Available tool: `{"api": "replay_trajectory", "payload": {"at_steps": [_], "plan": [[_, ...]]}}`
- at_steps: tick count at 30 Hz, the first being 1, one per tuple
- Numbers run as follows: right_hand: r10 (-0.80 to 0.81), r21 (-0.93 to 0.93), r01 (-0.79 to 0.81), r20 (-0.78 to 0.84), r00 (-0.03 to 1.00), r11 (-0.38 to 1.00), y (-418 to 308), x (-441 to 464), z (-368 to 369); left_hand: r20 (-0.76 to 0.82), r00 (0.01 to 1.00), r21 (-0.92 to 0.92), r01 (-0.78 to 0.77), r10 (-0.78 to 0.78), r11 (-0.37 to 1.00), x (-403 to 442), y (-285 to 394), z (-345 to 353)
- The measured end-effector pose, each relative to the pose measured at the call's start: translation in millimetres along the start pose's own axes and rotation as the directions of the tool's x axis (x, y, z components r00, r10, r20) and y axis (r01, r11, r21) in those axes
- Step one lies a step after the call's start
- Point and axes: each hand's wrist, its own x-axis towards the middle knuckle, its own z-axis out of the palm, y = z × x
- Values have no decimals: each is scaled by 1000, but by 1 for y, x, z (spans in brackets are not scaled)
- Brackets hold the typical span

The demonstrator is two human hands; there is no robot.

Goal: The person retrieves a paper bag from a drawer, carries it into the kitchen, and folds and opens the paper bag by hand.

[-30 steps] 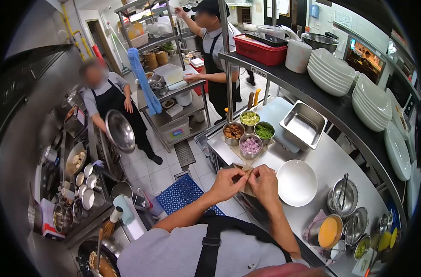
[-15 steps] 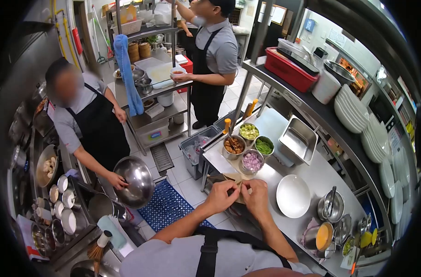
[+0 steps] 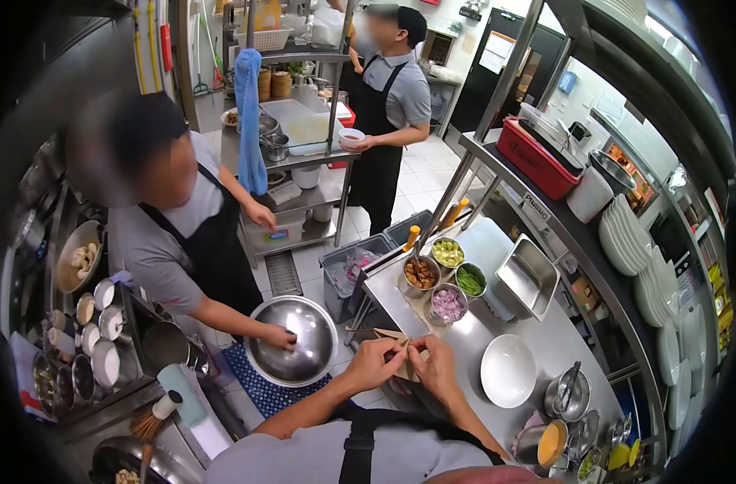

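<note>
Two hands are working close together beside the worktop (image 3: 464, 339)'s near edge. The left hand (image 3: 373, 365) is pinching a piece of brown paper (image 3: 403, 371), its fingers closing together on the upper part; the right hand (image 3: 436, 369) is clamping the same part from three o'clock. The brown paper is lying between the fingertips, its lower part showing below them.

From the hands, a white bowl (image 3: 508, 371) is sitting at three o'clock, with a strip of bare worktop separating it from the right hand. At one o'clock, four metal cups of chopped food are standing in a cluster; the cup of chopped red onion (image 3: 448, 305) is standing nearest. A rectangular steel pan (image 3: 527, 277) is resting beyond them, tilting toward two o'clock in view. At four o'clock, a container of orange liquid (image 3: 552, 442) is standing near the worktop's edge.

At ten o'clock, a co-worker (image 3: 223, 234) is holding a large steel bowl (image 3: 291, 341), its rim showing near the left forearm and narrowing the room there.
</note>
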Motion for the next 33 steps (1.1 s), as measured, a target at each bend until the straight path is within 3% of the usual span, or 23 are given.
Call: {"api": "replay_trajectory", "payload": {"at_steps": [6, 7, 9, 17, 18, 19, 20, 23, 27, 33], "plan": [[-111, -16, 111, -34, 993, 994, 20, -29, -10, 22, 996, 103, -83, 81, 991, -16, 18, 24], [-66, 31, 66, -20, 998, 997, 23, -35, -12, 29, 994, 127, -111, 109, 986, -19, 23, 29], [20, 122, -21, 16, 1000, 992, 27, -42, -20, 72, 997, 137, -25, 15, 990, -25, 33, 38], [7, 214, 2, -39, 999, 977, 43, -85, -61, 3, 1000, 146, -9, 8, 989, -60, 55, 92], [31, 219, -25, -21, 999, 975, 50, -102, -59, 98, 991, 289, 60, -92, 956, -64, 63, 93], [80, 220, -81, 17, 997, 972, 60, -114, -58, 143, 989, 333, -13, -37, 943, -69, 72, 98], [54, 235, -63, 46, 998, 970, 65, -126, -64, 186, 978, 316, 35, -98, 948, -76, 75, 105], [148, 242, -192, 189, 971, 951, 78, -161, -72, 233, 969, 359, -2, -87, 933, -107, 60, 133], [235, 302, -313, 269, 934, 901, 83, -201, -84, 272, 953, 233, 72, -136, 970, -139, 64, 155], [356, 224, -368, 95, 930, 902, 72, -243, -105, 377, 925, 49, -81, 56, 996, -147, 59, 178]]}}
